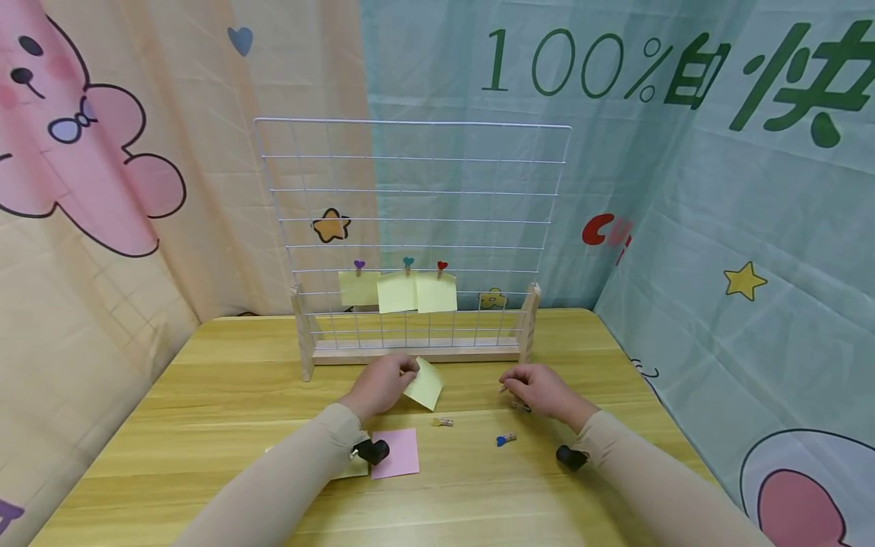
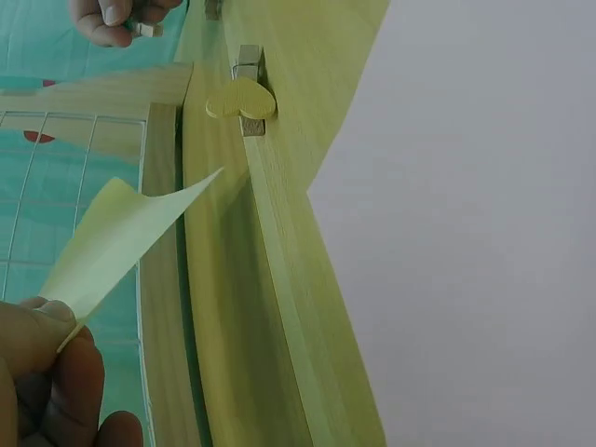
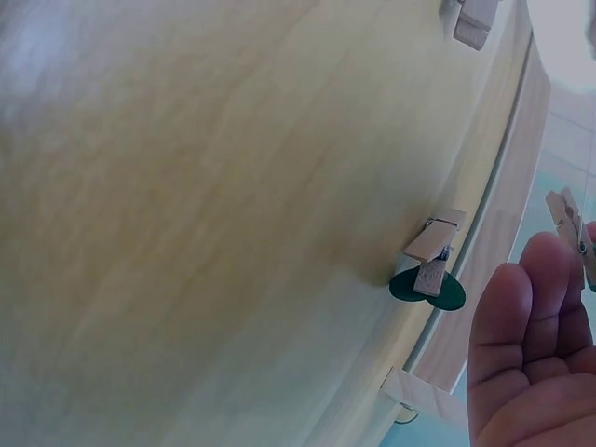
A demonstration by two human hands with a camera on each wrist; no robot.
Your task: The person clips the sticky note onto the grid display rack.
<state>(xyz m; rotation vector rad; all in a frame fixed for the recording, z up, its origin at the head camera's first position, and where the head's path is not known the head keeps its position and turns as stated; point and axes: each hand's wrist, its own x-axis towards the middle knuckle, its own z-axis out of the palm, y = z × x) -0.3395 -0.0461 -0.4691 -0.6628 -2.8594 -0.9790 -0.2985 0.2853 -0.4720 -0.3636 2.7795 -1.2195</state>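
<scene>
My left hand [image 1: 381,386] pinches a pale yellow sticky note [image 1: 425,385] by one edge, in front of the wire grid rack's wooden base [image 1: 472,354]. In the left wrist view the note [image 2: 121,237] curls away from the thumb and fingertips. Off to the right, my right hand [image 1: 544,392] pinches a small wooden clothespin [image 3: 564,219] between its fingertips. Below that hand lies a clothespin with a green heart [image 3: 434,263]. Between the hands, a yellow-heart clothespin [image 1: 442,422] and a blue-heart clothespin [image 1: 506,439] lie on the table.
Three yellow notes [image 1: 397,292] hang side by side on the grid, under purple, teal and red heart clothespins [image 1: 442,267]. A pink note [image 1: 399,454] lies on the table [image 1: 205,380] near my left wrist. More yellow paper [image 1: 353,468] shows partly beneath the left forearm. Printed curtains stand behind.
</scene>
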